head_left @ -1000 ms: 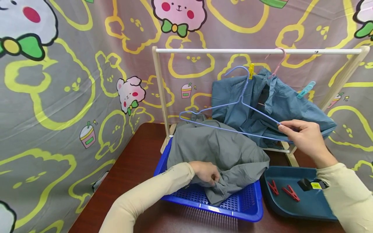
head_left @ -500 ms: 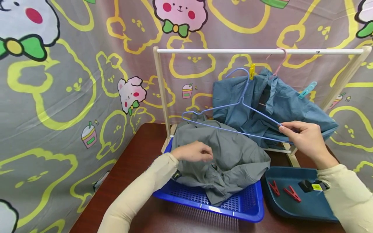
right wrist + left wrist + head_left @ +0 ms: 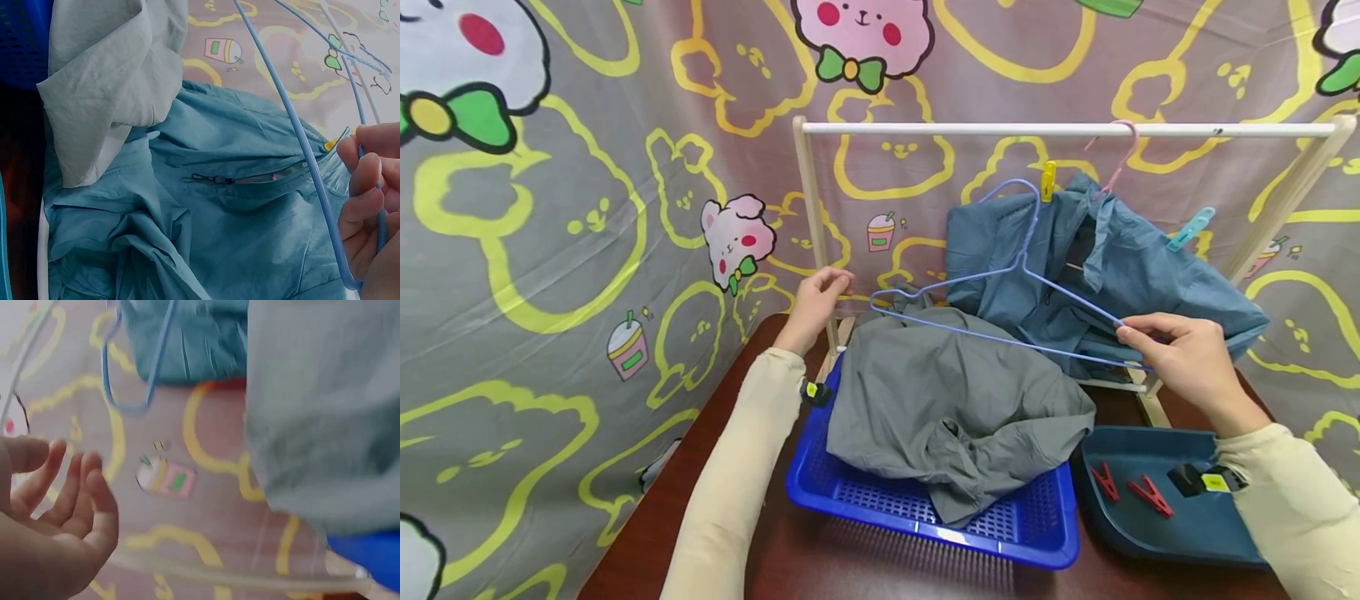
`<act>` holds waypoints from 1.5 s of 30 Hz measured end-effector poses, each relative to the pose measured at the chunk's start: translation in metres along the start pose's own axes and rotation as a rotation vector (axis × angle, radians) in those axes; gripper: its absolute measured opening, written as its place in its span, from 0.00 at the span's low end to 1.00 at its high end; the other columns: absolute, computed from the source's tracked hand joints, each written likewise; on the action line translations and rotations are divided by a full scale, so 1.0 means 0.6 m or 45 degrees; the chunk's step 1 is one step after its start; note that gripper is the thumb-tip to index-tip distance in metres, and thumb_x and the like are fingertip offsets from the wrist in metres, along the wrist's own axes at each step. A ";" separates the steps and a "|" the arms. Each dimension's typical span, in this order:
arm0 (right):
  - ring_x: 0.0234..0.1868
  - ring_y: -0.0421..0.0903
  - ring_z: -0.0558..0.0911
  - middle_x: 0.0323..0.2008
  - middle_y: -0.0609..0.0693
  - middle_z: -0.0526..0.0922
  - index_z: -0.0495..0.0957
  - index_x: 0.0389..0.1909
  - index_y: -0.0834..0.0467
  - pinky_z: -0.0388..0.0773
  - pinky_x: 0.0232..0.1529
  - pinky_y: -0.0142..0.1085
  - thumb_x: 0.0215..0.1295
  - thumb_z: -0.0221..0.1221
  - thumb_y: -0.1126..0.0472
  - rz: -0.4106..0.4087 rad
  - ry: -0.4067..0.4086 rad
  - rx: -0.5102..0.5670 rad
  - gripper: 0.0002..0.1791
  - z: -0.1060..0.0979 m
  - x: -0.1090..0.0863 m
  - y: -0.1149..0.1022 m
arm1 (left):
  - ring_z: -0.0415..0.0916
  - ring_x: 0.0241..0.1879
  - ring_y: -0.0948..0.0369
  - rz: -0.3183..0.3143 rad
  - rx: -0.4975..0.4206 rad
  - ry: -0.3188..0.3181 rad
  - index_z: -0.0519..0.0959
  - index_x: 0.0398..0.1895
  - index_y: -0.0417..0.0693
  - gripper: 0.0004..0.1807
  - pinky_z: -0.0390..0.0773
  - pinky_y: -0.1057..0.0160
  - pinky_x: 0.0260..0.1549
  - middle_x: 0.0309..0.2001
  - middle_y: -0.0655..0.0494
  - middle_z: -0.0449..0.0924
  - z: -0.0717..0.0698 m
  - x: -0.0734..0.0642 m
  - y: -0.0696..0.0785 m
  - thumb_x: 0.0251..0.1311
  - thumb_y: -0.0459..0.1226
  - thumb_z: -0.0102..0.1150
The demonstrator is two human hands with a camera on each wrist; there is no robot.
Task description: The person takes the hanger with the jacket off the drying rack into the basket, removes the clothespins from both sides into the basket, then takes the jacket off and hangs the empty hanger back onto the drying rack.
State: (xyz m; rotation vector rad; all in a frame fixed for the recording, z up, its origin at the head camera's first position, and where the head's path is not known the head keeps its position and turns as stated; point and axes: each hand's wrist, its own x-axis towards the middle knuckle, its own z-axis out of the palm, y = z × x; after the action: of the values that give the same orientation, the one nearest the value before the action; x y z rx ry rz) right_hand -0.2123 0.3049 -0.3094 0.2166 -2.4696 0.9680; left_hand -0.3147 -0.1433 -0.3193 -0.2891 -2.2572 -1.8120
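My right hand (image 3: 1183,354) pinches the right shoulder of a periwinkle-blue clothes hanger (image 3: 1021,260), holding it out over the basket with its hook up. In the right wrist view the fingers (image 3: 365,181) curl round the hanger's wire. Near the hanger's left end is my left hand (image 3: 816,304), which holds nothing; its fingers are loosely bent in the left wrist view. Beneath the hanger, a crumpled grey garment (image 3: 917,392) fills a blue plastic basket (image 3: 1000,546). Behind, a blue zippered garment (image 3: 1180,275) hangs from a pink hanger (image 3: 1122,158).
A wooden rack with a white rail (image 3: 955,129) stands at the back. Yellow (image 3: 1048,182) and turquoise (image 3: 1192,230) clothespins are clipped to the blue garment. To the right of the basket, a dark teal tray (image 3: 1187,533) holds red clothespins (image 3: 1150,497).
My left hand has let go of the grey garment and moved up and left, toward the hanger's left end. The right hand keeps the hanger nearly still.
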 end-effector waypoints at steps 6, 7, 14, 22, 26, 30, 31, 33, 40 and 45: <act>0.17 0.41 0.71 0.20 0.47 0.78 0.84 0.40 0.64 0.65 0.14 0.32 0.62 0.63 0.55 -0.006 -0.017 0.010 0.15 0.000 -0.002 -0.001 | 0.73 0.44 0.47 -0.004 -0.001 0.288 0.73 0.50 0.35 0.13 0.70 0.65 0.39 0.37 0.52 0.72 -0.027 0.037 -0.029 0.71 0.35 0.46; 0.17 0.42 0.71 0.19 0.48 0.77 0.84 0.40 0.64 0.65 0.14 0.33 0.62 0.63 0.55 -0.009 -0.018 0.009 0.15 0.000 -0.002 -0.002 | 0.72 0.45 0.47 -0.002 0.011 0.321 0.72 0.50 0.35 0.13 0.69 0.66 0.39 0.38 0.53 0.71 -0.030 0.041 -0.030 0.71 0.35 0.45; 0.16 0.41 0.70 0.18 0.46 0.76 0.83 0.40 0.64 0.64 0.14 0.31 0.63 0.62 0.57 -0.045 -0.039 0.002 0.13 0.001 0.000 -0.001 | 0.63 0.59 0.53 -0.070 0.034 0.344 0.63 0.64 0.40 0.20 0.63 0.59 0.56 0.59 0.44 0.66 -0.041 0.081 -0.030 0.74 0.40 0.36; 0.15 0.41 0.69 0.16 0.48 0.74 0.84 0.40 0.63 0.62 0.13 0.32 0.63 0.62 0.58 -0.083 -0.048 -0.001 0.12 0.008 0.005 -0.005 | 0.64 0.55 0.62 -0.109 -0.253 0.173 0.69 0.56 0.55 0.20 0.64 0.64 0.48 0.55 0.57 0.69 -0.082 0.248 -0.238 0.70 0.53 0.40; 0.15 0.41 0.70 0.18 0.50 0.77 0.84 0.40 0.63 0.64 0.14 0.32 0.63 0.62 0.57 -0.084 -0.045 -0.018 0.13 0.008 0.008 -0.012 | 0.58 0.63 0.63 -0.176 -0.337 0.095 0.65 0.64 0.54 0.24 0.60 0.63 0.58 0.64 0.59 0.63 -0.077 0.221 -0.210 0.71 0.54 0.38; 0.18 0.38 0.72 0.26 0.54 0.82 0.85 0.39 0.63 0.65 0.17 0.30 0.62 0.63 0.58 -0.115 -0.005 -0.049 0.11 0.008 0.013 -0.020 | 0.57 0.63 0.59 -0.158 -0.258 0.089 0.62 0.65 0.46 0.26 0.58 0.61 0.61 0.64 0.52 0.61 -0.054 0.145 -0.113 0.74 0.51 0.34; 0.19 0.37 0.72 0.28 0.55 0.83 0.85 0.38 0.63 0.66 0.18 0.28 0.62 0.63 0.59 -0.123 0.008 -0.053 0.11 0.008 0.015 -0.023 | 0.57 0.62 0.57 -0.170 -0.227 0.083 0.62 0.65 0.43 0.25 0.57 0.60 0.62 0.64 0.50 0.61 -0.051 0.131 -0.092 0.75 0.50 0.31; 0.22 0.34 0.72 0.31 0.57 0.84 0.85 0.38 0.63 0.66 0.20 0.26 0.61 0.64 0.59 -0.144 0.032 -0.064 0.11 0.009 0.019 -0.028 | 0.60 0.60 0.56 -0.162 -0.204 0.070 0.65 0.63 0.41 0.25 0.58 0.60 0.60 0.62 0.48 0.64 -0.047 0.112 -0.069 0.75 0.49 0.31; 0.24 0.30 0.71 0.33 0.57 0.85 0.86 0.37 0.62 0.64 0.21 0.23 0.60 0.64 0.60 -0.221 0.098 -0.057 0.09 0.015 0.030 -0.046 | 0.67 0.51 0.56 -0.159 -0.229 0.066 0.72 0.56 0.45 0.25 0.64 0.62 0.51 0.55 0.50 0.72 -0.053 0.159 -0.166 0.73 0.52 0.33; 0.21 0.34 0.71 0.33 0.58 0.85 0.85 0.38 0.63 0.63 0.19 0.25 0.61 0.64 0.61 -0.221 0.129 -0.063 0.10 0.019 0.036 -0.058 | 0.65 0.54 0.54 -0.185 -0.232 0.016 0.66 0.62 0.47 0.25 0.63 0.58 0.53 0.58 0.48 0.70 -0.052 0.152 -0.163 0.73 0.52 0.33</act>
State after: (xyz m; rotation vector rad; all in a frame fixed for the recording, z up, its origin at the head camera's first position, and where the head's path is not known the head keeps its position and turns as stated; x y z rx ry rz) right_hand -0.2249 0.2725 -0.2852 0.3505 -2.3357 0.8237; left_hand -0.4291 -0.1938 -0.3763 -0.1470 -2.1581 -2.0911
